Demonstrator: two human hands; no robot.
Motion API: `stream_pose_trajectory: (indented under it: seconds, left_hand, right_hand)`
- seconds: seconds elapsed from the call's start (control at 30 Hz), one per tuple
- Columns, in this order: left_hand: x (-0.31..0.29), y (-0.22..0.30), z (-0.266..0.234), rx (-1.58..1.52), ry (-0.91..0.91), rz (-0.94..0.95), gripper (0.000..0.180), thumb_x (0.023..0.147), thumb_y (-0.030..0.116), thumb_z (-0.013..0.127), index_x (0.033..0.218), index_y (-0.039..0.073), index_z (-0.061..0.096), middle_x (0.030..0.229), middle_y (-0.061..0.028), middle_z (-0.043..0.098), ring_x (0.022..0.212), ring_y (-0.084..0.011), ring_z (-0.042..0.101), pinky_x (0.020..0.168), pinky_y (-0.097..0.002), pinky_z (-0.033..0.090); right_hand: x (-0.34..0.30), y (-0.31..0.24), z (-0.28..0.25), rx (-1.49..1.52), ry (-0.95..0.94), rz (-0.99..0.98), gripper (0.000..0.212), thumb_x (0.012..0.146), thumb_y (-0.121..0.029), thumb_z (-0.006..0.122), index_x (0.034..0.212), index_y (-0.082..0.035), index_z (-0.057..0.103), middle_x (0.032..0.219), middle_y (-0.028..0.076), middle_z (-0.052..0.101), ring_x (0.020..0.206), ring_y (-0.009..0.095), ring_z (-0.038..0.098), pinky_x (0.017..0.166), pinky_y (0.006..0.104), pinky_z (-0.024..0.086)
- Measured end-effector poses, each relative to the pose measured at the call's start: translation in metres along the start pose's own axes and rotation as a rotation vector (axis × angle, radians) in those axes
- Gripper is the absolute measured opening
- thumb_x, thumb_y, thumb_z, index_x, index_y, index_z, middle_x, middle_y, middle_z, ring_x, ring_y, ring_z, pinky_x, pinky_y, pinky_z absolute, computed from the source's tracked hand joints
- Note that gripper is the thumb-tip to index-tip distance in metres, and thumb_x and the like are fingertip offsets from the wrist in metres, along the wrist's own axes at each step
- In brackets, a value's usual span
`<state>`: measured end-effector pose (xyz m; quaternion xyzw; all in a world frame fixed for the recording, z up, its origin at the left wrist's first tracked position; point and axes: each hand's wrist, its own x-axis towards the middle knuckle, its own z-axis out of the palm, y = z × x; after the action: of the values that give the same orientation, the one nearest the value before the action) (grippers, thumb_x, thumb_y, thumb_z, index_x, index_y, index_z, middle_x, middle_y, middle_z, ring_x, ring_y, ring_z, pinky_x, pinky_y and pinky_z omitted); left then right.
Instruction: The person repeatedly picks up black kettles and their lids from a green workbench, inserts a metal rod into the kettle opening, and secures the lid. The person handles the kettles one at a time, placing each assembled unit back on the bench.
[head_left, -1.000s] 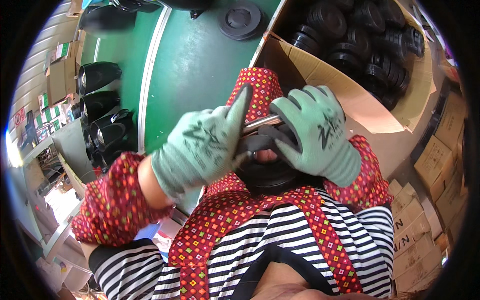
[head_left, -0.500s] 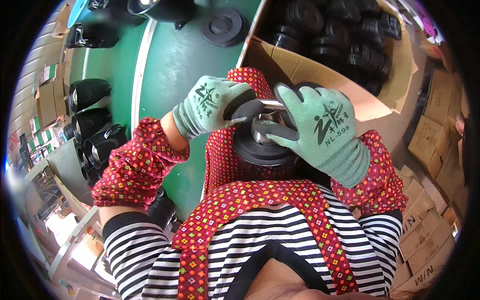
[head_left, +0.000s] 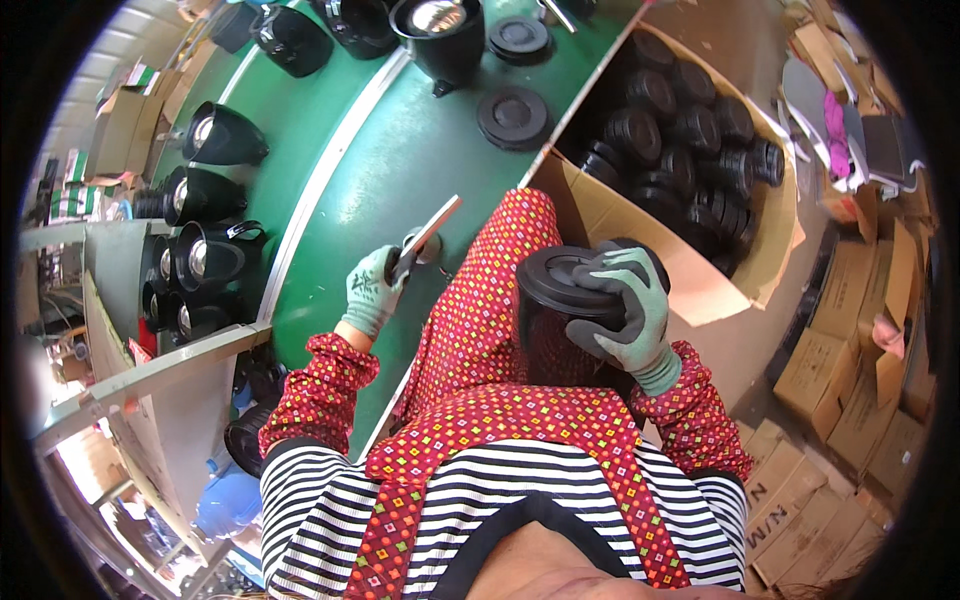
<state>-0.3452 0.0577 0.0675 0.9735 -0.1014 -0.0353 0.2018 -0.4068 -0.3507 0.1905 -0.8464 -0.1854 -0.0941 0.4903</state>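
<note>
My left hand (head_left: 376, 290), in a green glove with dark fingertips, is closed round a metal tool (head_left: 432, 236) with a flat bar and a round metal end, over the green table. At my lap, my right hand (head_left: 630, 310), gloved alike, curls over the edge of a black round lid (head_left: 560, 278). The lid sits on a dark glossy jug body (head_left: 553, 345) against my red flowered apron. My fingers hide the lid's right side.
Several black jugs with silvery insides (head_left: 208, 132) stand or lie on the green table (head_left: 350, 215). Two black discs (head_left: 515, 117) lie near its far edge. To the right, a cardboard box (head_left: 590, 195) holds many black round caps. Stacked cartons (head_left: 815, 375) stand farther right.
My left hand has carried the metal tool off the lid, leftward over the table. My right hand has let go of the tool and now grips the lid. The view has shifted.
</note>
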Motion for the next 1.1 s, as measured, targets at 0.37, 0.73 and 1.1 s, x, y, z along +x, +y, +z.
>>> stream_pose_trajectory:
  seconds: [0.37,0.73,1.1]
  left_hand:
    - [-0.012,0.103,-0.109,-0.62,-0.092,0.486,0.069,0.09,0.022,0.085,0.149,0.004,0.054,0.168,-0.0248,0.034,0.157,-0.0407,0.033,0.126,-0.0498,0.031]
    - [0.198,-0.08,-0.092,-0.91,0.365,-0.241,0.035,0.106,0.031,0.07,0.124,0.0,0.069,0.101,-0.0052,0.072,0.088,-0.0158,0.067,0.083,-0.0347,0.06]
    - [0.282,-0.098,-0.136,-0.202,0.862,-0.429,0.089,0.084,0.055,0.083,0.149,0.005,0.048,0.147,-0.0299,0.054,0.129,-0.0438,0.061,0.105,-0.0484,0.053]
  right_hand:
    - [0.119,-0.012,0.031,1.127,0.225,0.796,0.052,0.113,-0.048,0.047,0.131,-0.005,0.071,0.119,0.009,0.074,0.107,0.021,0.069,0.096,0.0326,0.056]
    - [0.066,0.058,0.161,0.256,0.034,0.318,0.053,0.095,0.0,0.066,0.147,0.001,0.053,0.144,0.017,0.059,0.131,0.026,0.059,0.111,0.0372,0.047]
    - [0.075,0.023,0.146,0.047,-0.055,0.145,0.041,0.091,-0.007,0.072,0.131,0.003,0.065,0.119,0.018,0.067,0.1,0.029,0.069,0.091,0.0396,0.055]
